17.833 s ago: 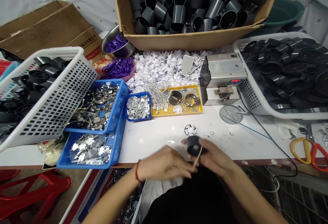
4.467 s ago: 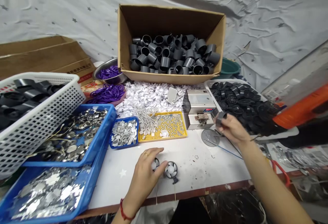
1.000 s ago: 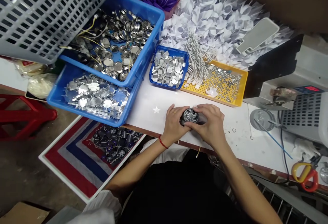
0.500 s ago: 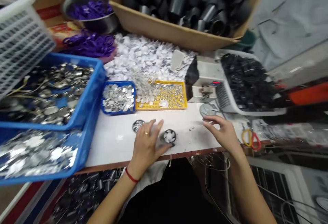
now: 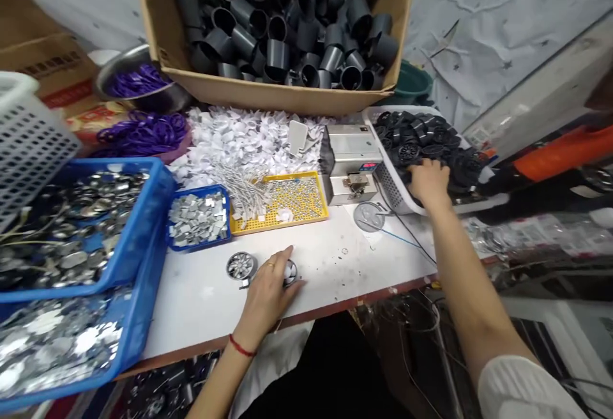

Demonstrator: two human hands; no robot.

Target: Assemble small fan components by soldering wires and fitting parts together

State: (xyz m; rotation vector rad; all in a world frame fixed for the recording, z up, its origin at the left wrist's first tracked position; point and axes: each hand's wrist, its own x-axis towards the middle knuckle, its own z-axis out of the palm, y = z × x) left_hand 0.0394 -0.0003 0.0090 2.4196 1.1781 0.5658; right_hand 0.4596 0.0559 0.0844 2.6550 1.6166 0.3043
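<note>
My left hand rests over a small round black part with a white centre near the table's front edge, its fingers round the part's left side. Just left of that hand lies another round part with a silver spoked face. My right hand reaches into the white basket of black parts at the right; its fingertips are among the parts, and what they hold, if anything, is hidden. A clear round disc lies in front of the small metal machine.
A cardboard box of dark cylinders stands at the back. White pieces, a yellow tray and a small blue tray lie before it. Large blue bins fill the left. Purple loops sit behind them.
My right hand has moved from beside the clear disc up and right into the basket of black parts. My left hand has closed in over the round part with the white centre. The view has shifted.
</note>
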